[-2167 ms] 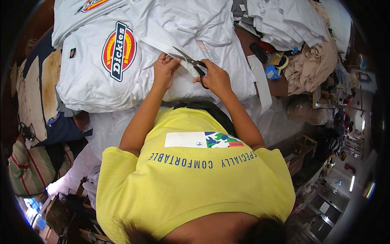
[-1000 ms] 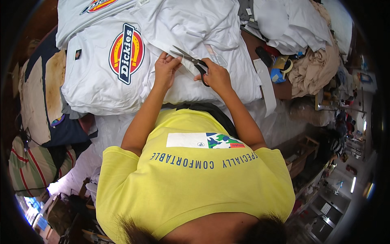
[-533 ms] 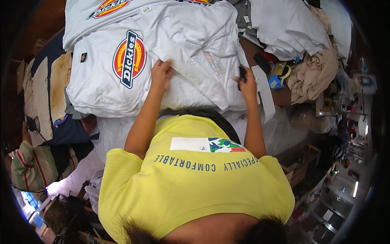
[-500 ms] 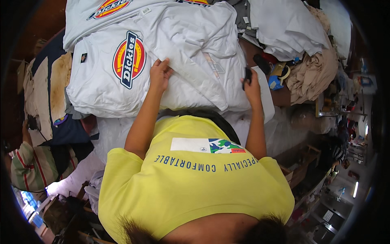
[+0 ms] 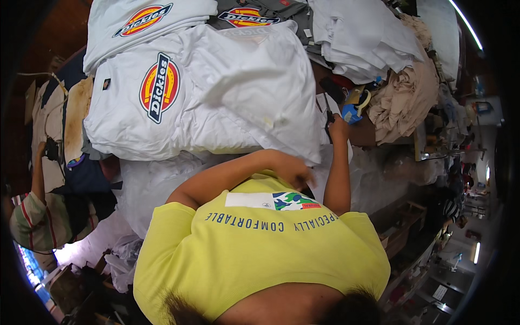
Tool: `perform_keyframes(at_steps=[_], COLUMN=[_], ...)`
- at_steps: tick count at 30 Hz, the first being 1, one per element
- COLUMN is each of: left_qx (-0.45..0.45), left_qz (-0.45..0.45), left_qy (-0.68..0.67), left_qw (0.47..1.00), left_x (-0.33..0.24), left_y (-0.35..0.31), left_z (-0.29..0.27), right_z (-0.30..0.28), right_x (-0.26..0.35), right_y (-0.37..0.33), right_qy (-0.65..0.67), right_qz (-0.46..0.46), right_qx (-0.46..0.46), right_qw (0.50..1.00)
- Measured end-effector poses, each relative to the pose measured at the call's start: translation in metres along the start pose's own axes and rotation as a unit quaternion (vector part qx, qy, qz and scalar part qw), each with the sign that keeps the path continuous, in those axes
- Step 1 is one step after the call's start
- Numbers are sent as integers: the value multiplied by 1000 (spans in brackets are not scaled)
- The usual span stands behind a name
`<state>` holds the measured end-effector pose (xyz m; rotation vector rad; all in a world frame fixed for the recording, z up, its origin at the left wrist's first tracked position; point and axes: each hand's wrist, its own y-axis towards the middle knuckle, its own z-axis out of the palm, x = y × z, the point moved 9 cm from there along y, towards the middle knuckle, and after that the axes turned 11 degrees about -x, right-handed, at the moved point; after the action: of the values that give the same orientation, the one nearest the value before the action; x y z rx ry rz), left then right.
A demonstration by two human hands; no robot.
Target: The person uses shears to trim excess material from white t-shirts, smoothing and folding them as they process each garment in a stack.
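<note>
A white T-shirt (image 5: 254, 81) lies loosely rumpled, its lower right corner hanging over the near edge of the white pile. A faint print shows through its far end. Beside it on the left is another white T-shirt (image 5: 116, 122) with a red, yellow and dark blue emblem. My left hand (image 5: 295, 172) is in front of my chest, just below the shirt's hanging corner; motion blurs its fingers and nothing can be made out in them. To the right of the shirt, my right hand (image 5: 339, 129) is closed on a small black tool (image 5: 330, 116), which looks like thread snips.
Folded white shirts (image 5: 100, 40) and a grey garment (image 5: 295, 16) lie at the back. White cloth (image 5: 360, 40), a beige cloth heap (image 5: 406, 103) and a tape roll (image 5: 364, 99) stand right. At left, a person in a striped shirt (image 5: 46, 219) sits near beige-and-navy fabric (image 5: 54, 116).
My left hand has let go of the shirt and swung right and toward my body. The shirt's upper layer has been flipped over and smoothed rightward. My right hand moved slightly nearer, still with the black tool.
</note>
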<state>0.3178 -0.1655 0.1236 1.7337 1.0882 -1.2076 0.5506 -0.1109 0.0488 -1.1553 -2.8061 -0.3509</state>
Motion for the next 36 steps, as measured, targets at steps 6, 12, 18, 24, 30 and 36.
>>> perform_keyframes(at_steps=[6, 12, 18, 24, 30, 36], left_qx=[-664, -817, -754, -841, -860, -753], left_qz=[-135, -385, -358, -242, 62, 227], left_qy=[27, 213, 357, 186, -92, -51], left_qw=[735, 372, 419, 446, 498, 616], left_x=[67, 140, 124, 139, -9, -195], left_y=[-163, -341, -294, -364, -354, -339], left_z=[-157, -221, -260, -278, -267, -275], right_z=[-13, 69, 109, 0, -72, -173], right_x=[7, 111, 115, 136, 52, 51], right_y=[36, 124, 171, 178, 151, 130], right_qy=[250, 511, 546, 485, 850, 755], right_qz=[-24, 48, 116, -48, 138, -29], right_qx=[-69, 65, -33, -107, 131, 161], right_qw=[965, 856, 829, 867, 491, 635])
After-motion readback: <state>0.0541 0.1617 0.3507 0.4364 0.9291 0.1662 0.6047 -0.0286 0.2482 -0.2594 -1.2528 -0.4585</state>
